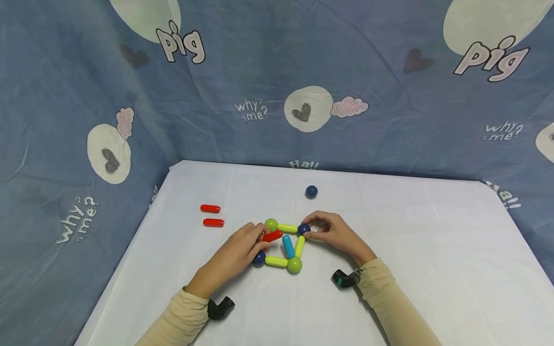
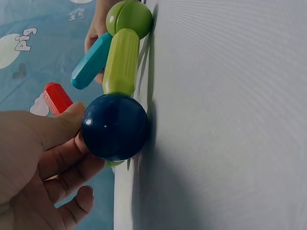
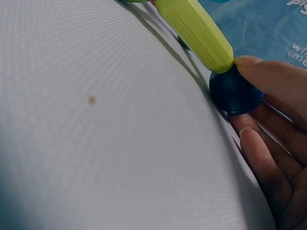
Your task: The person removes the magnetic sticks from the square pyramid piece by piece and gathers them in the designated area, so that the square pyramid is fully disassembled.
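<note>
The right hand (image 1: 333, 234) pinches the far-right dark blue ball (image 1: 304, 230) of a rod-and-ball frame (image 1: 276, 261). The left hand (image 1: 235, 250) grips a red rod (image 1: 273, 236) at the frame's left side. Two loose red rods (image 1: 214, 223) lie farther left; a separate blue ball (image 1: 311, 191) lies beyond the frame.

On the table (image 1: 433, 230), two rods (image 1: 213, 223) lie left of the joined frame (image 1: 288, 247), a ball (image 1: 311, 192) behind it.

Blue stick (image 1: 288, 246) obstructs room inside frame (image 1: 276, 262)

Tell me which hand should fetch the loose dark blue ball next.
Right, probably: the right hand, though gripping a corner ball, is nearer the loose ball than the left hand.
</note>
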Demonstrator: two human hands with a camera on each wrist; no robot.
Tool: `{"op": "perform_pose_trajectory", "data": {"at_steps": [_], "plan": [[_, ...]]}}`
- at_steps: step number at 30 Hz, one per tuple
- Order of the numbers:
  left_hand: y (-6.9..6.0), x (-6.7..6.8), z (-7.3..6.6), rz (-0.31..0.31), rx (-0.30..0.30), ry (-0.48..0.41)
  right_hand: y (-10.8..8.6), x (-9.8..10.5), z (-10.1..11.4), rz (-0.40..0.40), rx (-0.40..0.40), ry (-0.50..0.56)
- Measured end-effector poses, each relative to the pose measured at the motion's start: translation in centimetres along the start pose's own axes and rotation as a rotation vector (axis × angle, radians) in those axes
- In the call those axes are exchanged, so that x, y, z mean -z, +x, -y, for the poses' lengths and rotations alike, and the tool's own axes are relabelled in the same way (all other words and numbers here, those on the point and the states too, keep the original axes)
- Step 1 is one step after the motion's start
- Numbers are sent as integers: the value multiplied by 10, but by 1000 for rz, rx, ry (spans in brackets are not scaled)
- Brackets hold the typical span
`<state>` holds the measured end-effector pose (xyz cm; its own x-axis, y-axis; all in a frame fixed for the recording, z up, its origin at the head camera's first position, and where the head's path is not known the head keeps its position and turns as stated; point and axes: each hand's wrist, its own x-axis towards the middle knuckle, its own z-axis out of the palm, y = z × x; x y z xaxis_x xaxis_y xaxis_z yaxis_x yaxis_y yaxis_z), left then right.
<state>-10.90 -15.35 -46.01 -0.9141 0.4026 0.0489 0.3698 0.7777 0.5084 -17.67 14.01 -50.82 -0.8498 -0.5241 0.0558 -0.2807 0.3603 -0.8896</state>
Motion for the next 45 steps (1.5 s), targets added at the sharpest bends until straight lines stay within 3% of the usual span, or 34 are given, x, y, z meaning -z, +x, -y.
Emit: {"op": "perform_pose_trajectory", "data": {"at_steps": [14, 19, 23, 29, 35, 45], "plan": [[2, 5, 1, -110, 11, -112, 1, -1, 4, -8, -35, 2], [2, 10, 2, -135, -4, -94, -2, 1, 21, -4, -33, 6], [2, 13, 4, -119, 15, -88, -6, 3, 34, -5, -16, 11], [1, 23, 12, -147, 38, -62, -6, 4, 35, -4, -14, 11], [-4, 47, 37, -236, 59, -36, -3, 2, 12, 0, -3, 5], [-31, 87, 109, -405, 148, 69, 0, 1, 4, 4, 15, 5]]}}
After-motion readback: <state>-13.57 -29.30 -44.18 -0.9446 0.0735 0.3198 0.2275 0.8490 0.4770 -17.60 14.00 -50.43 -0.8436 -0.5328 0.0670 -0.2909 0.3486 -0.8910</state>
